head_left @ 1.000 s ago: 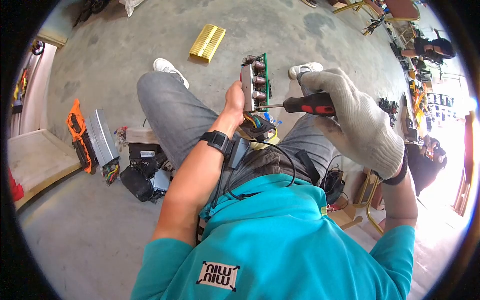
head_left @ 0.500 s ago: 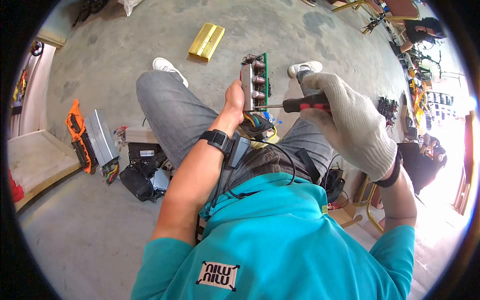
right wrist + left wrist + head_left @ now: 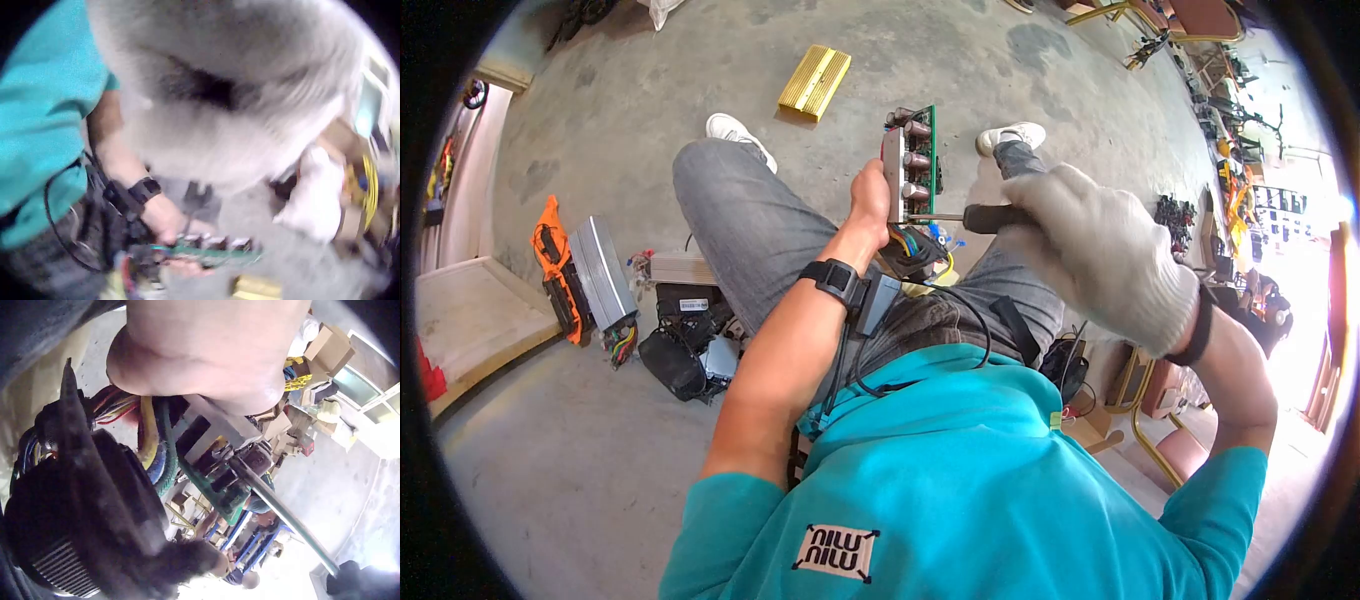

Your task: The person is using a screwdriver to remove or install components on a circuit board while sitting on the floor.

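My bare left hand grips a green circuit board by the metal plate along its side, holding it upright between the knees. Several brown cylindrical capacitors stand between plate and board. My right hand, in a white knit glove and blurred, holds a screwdriver by its dark handle, which the glove mostly covers. The screwdriver shaft reaches the board's near end, its tip right beside the plate in the left wrist view. Thick coloured wires hang from that end.
On the floor ahead lies a yellow ribbed housing. To the left are a silver housing, an orange-and-black object and a black bundle with cables. A black cable loops across the lap.
My right hand has turned about the screwdriver handle, hiding its red patches, and the right forearm has swung outward. The tip stays at the board's near end; the left hand holds still.
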A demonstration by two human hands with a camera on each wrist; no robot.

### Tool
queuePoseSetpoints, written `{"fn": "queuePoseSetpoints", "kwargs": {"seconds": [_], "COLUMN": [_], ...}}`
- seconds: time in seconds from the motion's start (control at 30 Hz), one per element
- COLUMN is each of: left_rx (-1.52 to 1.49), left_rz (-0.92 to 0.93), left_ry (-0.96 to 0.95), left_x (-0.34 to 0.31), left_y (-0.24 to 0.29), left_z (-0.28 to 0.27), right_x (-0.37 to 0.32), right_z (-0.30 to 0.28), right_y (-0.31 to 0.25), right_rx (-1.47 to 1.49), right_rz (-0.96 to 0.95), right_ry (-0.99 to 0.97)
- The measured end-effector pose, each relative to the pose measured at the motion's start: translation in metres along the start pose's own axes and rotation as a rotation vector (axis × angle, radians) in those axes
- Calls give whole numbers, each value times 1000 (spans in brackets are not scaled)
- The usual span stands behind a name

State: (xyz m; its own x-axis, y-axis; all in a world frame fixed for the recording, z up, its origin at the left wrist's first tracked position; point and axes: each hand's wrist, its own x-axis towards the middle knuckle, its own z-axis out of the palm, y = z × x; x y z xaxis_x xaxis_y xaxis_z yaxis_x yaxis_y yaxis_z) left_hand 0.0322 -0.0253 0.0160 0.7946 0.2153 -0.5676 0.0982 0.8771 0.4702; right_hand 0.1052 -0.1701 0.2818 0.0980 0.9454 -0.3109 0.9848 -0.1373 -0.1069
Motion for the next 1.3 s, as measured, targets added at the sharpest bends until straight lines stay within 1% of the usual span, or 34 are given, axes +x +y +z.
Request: {"fn": "queuePoseSetpoints", "kwargs": {"seconds": [0.07, 0.1, 0.13, 0.2, 0.23, 0.27, 0.33, 0.37, 0.4, 0.47, 0.5, 0.57, 0.6, 0.67, 0.7, 0.77, 0.8, 0.87, 0.9, 0.93, 1.0, 1.03, 1.1, 1.13, 1.2, 1.23, 1.27, 1.3], "left_rx": [-38, 4, 0, -5, -15, -15, 6, 46, 41, 26, 24, 55, 55, 16, -2, 16, 33, 12, -8, -9, 7, 8, 53, 49, 70, 49, 51, 30], "left_rz": [-53, -1, 6, 32, 20, 14, 37, 38, 38, 33, 37, 11, 15, 30, 22, 21, 22, 15, 11, 11, 33, 27, 38, 49, 49, 60, 55, 62], "left_ry": [-66, -22, -16, 32, 39, 33, 27, 39, 41, 40, 44, 42, 41, 48, 44, 62, 78, 54, 34, 36, 24, 23, 30, 31, 15, 4, -3, 5], "left_x": [-1, -1, -3, -4, -7, -6, -5, -5, -6, -7, -9, -10, -9, -8, -8, -9, -10, -10, -10, -11, -14, -16, -17, -15, -13, -8, -5, -5], "left_y": [1, 1, 1, 0, 1, 0, 2, 2, 3, 4, 5, 7, 7, 3, 4, 4, 5, 6, 8, 8, 10, 11, 14, 15, 10, 7, 3, 4], "left_z": [-3, 0, 2, 5, 7, 7, 6, 6, 7, 9, 8, 8, 9, 7, 8, 11, 12, 12, 12, 13, 14, 14, 17, 17, 12, 10, 9, 9], "right_x": [5, 3, 1, -4, -7, -8, -5, -3, -3, -3, -3, -5, -6, -5, -5, -7, -6, -2, -1, -3, -4, -2, 4, 4, -4, -5, -8, -10], "right_z": [2, 2, -1, -8, -6, -6, -8, -7, -6, -2, -1, 1, -1, -3, -2, -3, -3, -4, -6, -6, -1, 0, -2, -4, -3, -6, -9, -11], "right_y": [6, 6, 2, -8, -7, -5, 2, 0, -1, -2, -3, -6, -7, -14, -12, -6, -5, -6, -9, -10, -9, -9, -5, -4, -10, -16, -16, -14], "right_rx": [164, 269, 267, 292, 231, 229, 8, -38, -39, 27, 27, 184, 181, 289, 290, 74, 76, -152, -199, -197, 78, 81, 375, 368, 345, 264, 264, 179], "right_rz": [384, 382, 372, 218, 131, 138, -96, -137, -140, 96, 91, 283, 282, 179, 179, -2, 2, -151, -128, -129, 5, 10, 444, 436, 311, 290, 298, 206], "right_ry": [-88, 26, 26, 84, 133, 131, 48, 82, 78, -25, -24, 14, 17, 204, 205, 144, 140, 28, -31, -33, -17, -20, -153, -151, 57, 82, 82, 18]}}
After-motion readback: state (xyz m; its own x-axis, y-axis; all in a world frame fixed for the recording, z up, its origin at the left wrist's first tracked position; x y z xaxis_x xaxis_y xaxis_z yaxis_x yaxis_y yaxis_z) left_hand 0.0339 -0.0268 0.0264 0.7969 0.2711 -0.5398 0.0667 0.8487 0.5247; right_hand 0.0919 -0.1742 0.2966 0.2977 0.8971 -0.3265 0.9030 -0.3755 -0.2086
